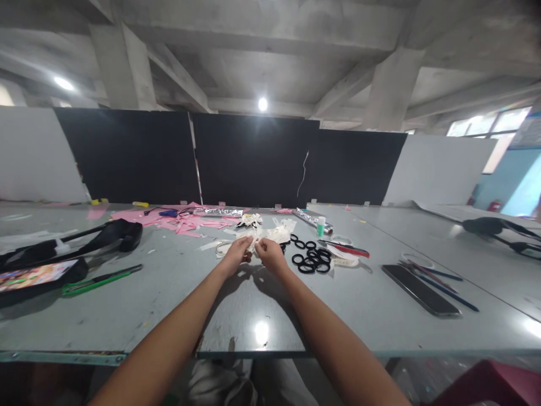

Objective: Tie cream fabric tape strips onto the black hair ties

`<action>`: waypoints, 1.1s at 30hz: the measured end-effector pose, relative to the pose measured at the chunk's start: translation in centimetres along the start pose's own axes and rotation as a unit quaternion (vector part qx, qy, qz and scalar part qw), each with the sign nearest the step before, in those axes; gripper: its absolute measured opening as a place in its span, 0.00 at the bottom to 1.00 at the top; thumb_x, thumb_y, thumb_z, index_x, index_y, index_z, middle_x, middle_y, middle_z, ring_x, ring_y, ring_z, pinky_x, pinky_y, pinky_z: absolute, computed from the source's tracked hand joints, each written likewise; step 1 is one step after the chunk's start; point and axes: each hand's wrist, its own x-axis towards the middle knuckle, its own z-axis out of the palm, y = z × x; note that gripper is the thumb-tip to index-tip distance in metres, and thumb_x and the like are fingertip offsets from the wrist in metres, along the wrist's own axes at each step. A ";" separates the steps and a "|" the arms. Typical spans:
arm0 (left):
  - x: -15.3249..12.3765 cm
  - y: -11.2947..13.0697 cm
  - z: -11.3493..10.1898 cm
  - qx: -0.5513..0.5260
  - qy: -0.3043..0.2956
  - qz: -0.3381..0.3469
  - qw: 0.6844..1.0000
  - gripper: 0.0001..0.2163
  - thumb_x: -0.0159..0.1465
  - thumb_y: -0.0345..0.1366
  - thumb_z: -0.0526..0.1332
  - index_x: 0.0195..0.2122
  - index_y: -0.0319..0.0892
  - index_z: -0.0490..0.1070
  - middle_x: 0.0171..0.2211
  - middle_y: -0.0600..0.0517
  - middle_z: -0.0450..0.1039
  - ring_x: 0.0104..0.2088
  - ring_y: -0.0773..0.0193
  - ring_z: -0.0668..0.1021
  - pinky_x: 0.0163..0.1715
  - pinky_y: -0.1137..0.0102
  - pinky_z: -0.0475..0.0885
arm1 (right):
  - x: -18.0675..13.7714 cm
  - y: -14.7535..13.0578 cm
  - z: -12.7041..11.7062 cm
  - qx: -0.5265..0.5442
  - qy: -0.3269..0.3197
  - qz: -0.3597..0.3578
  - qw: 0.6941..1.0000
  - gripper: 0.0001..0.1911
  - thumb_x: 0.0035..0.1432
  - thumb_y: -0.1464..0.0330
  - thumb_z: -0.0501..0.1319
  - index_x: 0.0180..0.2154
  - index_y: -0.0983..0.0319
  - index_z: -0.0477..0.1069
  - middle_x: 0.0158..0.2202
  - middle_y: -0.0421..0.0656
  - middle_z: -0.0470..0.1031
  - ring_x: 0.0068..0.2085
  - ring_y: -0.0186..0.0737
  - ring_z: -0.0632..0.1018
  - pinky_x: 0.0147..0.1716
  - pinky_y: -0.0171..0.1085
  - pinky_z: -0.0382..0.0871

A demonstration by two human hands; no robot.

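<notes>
My left hand [238,254] and my right hand [271,253] meet over the middle of the table, fingers pinched together on a small white paper-like piece [254,245]. Its exact shape is mostly hidden by my fingers. Just beyond my hands lies a heap of white strips [282,229]. Behind it sits a white ruffled bow-like piece [252,220] with something dark under it. To the right of my right hand, several black rings [311,258] lie in a loose cluster.
Right of the rings are red-handled scissors [355,250], a green glue stick [321,226] and a foil roll [310,219]. Pink scraps [181,224] spread at back left. A green cutter [101,280] lies left; a phone [420,289] and pens [448,285] lie right. Black panels [253,160] stand behind.
</notes>
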 end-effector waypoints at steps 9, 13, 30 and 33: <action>0.4 0.0 -0.5 0.031 0.025 0.044 0.998 0.19 0.49 0.50 0.66 0.28 0.38 0.68 0.22 0.55 0.65 0.18 0.73 0.65 0.19 0.76 0.62 | 0.3 0.3 -0.4 0.103 -0.012 0.079 0.991 0.09 0.50 0.66 0.52 0.20 0.60 0.59 0.14 0.34 0.60 0.17 0.31 0.64 0.17 0.30 0.56; 0.9 -0.1 -0.8 0.029 0.064 0.067 0.995 0.19 0.48 0.49 0.66 0.32 0.38 0.70 0.19 0.58 0.63 0.16 0.73 0.64 0.18 0.76 0.60 | 0.4 0.7 -0.9 0.035 0.108 0.058 0.992 0.10 0.52 0.63 0.53 0.24 0.61 0.64 0.21 0.38 0.66 0.25 0.34 0.67 0.25 0.31 0.60; 1.0 -0.1 -0.7 0.033 0.025 0.092 0.995 0.16 0.50 0.44 0.66 0.34 0.38 0.71 0.19 0.57 0.64 0.18 0.73 0.64 0.20 0.76 0.59 | 1.2 1.3 -0.7 0.130 0.053 0.014 0.990 0.12 0.53 0.61 0.55 0.30 0.63 0.70 0.23 0.38 0.69 0.25 0.34 0.68 0.26 0.32 0.61; 1.3 -0.4 -0.6 0.025 0.044 0.120 0.992 0.15 0.49 0.41 0.66 0.34 0.39 0.68 0.23 0.56 0.67 0.21 0.72 0.67 0.23 0.76 0.62 | 1.0 1.2 -0.1 0.153 0.103 0.044 0.982 0.12 0.56 0.60 0.52 0.31 0.62 0.66 0.22 0.37 0.67 0.23 0.34 0.68 0.24 0.32 0.61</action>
